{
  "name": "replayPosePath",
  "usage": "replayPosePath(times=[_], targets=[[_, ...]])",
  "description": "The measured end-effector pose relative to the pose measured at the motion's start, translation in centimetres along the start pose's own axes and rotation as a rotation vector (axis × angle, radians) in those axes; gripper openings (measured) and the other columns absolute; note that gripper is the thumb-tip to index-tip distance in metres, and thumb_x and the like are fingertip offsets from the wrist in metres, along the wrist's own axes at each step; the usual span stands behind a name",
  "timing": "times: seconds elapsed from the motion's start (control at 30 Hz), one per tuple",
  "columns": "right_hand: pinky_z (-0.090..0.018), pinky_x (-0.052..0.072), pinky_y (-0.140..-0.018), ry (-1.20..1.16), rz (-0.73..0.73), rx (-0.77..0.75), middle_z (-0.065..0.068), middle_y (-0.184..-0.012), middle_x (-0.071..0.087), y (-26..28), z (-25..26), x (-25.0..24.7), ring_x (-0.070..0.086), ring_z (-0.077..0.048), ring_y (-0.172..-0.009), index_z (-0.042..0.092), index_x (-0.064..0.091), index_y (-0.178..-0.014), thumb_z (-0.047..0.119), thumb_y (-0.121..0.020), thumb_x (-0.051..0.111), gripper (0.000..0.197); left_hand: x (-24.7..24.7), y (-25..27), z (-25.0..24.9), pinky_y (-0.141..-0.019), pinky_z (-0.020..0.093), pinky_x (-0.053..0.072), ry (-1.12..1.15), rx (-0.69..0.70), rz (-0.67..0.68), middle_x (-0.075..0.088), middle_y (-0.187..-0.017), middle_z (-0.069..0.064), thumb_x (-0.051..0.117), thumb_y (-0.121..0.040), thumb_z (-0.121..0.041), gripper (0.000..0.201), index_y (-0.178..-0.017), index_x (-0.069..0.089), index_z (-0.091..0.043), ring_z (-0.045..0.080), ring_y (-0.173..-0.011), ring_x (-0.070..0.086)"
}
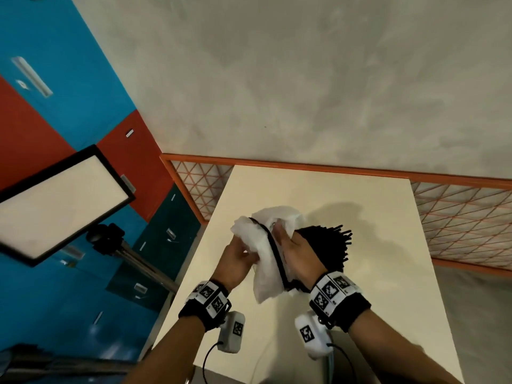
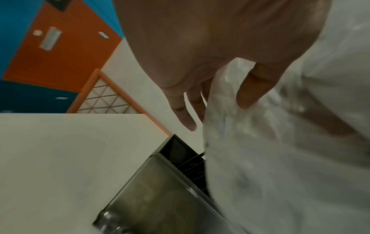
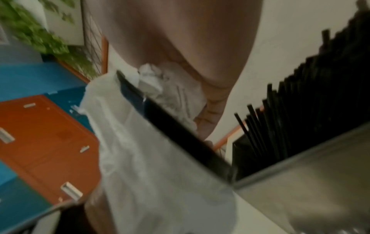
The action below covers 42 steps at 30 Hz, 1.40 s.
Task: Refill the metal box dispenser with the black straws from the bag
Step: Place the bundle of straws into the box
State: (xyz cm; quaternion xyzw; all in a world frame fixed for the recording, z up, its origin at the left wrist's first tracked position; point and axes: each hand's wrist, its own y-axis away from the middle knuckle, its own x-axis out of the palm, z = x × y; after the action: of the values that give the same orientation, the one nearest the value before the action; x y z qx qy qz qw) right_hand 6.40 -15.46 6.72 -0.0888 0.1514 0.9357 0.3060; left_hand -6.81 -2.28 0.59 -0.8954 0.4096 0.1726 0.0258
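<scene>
Both hands (image 1: 235, 259) grip bag (image 1: 263, 275) beside straw-filled metal box (image 3: 310, 182).

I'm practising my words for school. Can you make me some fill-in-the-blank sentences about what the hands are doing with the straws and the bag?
1. The straws fanning out above the metal box dispenser are the colour ____.
2. Both the left hand and the right hand hold a white plastic ____.
3. The dispenser stands on a cream-coloured ____.
4. The railing behind the table has a frame coloured ____.

Missing words: black; bag; table; orange
</scene>
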Motion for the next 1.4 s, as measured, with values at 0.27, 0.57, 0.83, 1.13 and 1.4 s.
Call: replayPosePath(times=[0.27, 0.57, 0.83, 1.13, 1.4], targets=[[-0.036, 0.053, -0.075, 0.162, 0.142, 0.133, -0.011, -0.094, 0.071, -0.7, -4.7, 5.0, 0.068, -0.028, -0.088, 0.008, 0.067, -0.102, 0.053, -0.098, 0.048, 0.049, -6.6, 4.7, 8.0, -0.082, 0.047, 0.058, -0.21, -0.277, -0.238, 0.072, -0.093, 0.001, 0.053, -0.093, -0.017, 0.019, -0.102, 0.056, -0.033, 0.032, -0.093, 0.07], [-0.047, 0.061, -0.059, 0.437, 0.452, 0.332, -0.011, -0.067, 0.064, -0.7, -8.6, 10.5, 0.06, -0.024, -0.049, -0.002, 0.064, -0.098, 0.037, -0.104, 0.04, 0.046, -12.0, 10.2, 16.4, -0.088, 0.045, 0.053, -0.592, -0.66, -0.163, 0.067, -0.121, 0.021, 0.042, -0.102, -0.013, 0.03, -0.13, 0.052, -0.01, 0.042, -0.105, 0.064], [-0.047, 0.049, -0.095, 0.861, 0.209, -0.004, -0.01, -0.145, 0.034, 0.3, -10.9, 14.2, 0.043, -0.036, -0.129, 0.022, 0.02, -0.152, 0.045, -0.094, 0.053, 0.071, -12.5, 10.7, 17.6, -0.095, 0.042, 0.049, -0.612, -0.722, -0.088, 0.062, -0.128, 0.018, 0.05, -0.1, -0.024, 0.036, -0.134, 0.046, -0.015, 0.036, -0.113, 0.061], [-0.053, 0.037, -0.099, 1.191, 0.591, -0.124, -0.007, -0.136, 0.033, 0.6, -11.4, 18.4, 0.032, -0.032, -0.127, 0.028, 0.06, -0.124, 0.046, -0.1, 0.036, 0.038, -12.9, 10.8, 18.7, -0.092, 0.042, 0.055, -0.624, -0.747, -0.021, 0.061, -0.126, 0.018, 0.06, -0.094, -0.019, 0.043, -0.133, 0.043, -0.02, 0.034, -0.104, 0.065], [-0.052, 0.038, -0.101, 1.194, 0.575, 0.018, -0.006, -0.138, 0.037, -0.4, -13.5, 17.1, 0.036, -0.029, -0.128, 0.031, 0.046, -0.138, 0.044, -0.099, 0.039, 0.042, -13.8, 10.9, 18.8, -0.095, 0.045, 0.055, -0.584, -0.724, -0.015, 0.064, -0.125, 0.017, 0.062, -0.095, -0.019, 0.049, -0.139, 0.042, -0.017, 0.033, -0.107, 0.065]])
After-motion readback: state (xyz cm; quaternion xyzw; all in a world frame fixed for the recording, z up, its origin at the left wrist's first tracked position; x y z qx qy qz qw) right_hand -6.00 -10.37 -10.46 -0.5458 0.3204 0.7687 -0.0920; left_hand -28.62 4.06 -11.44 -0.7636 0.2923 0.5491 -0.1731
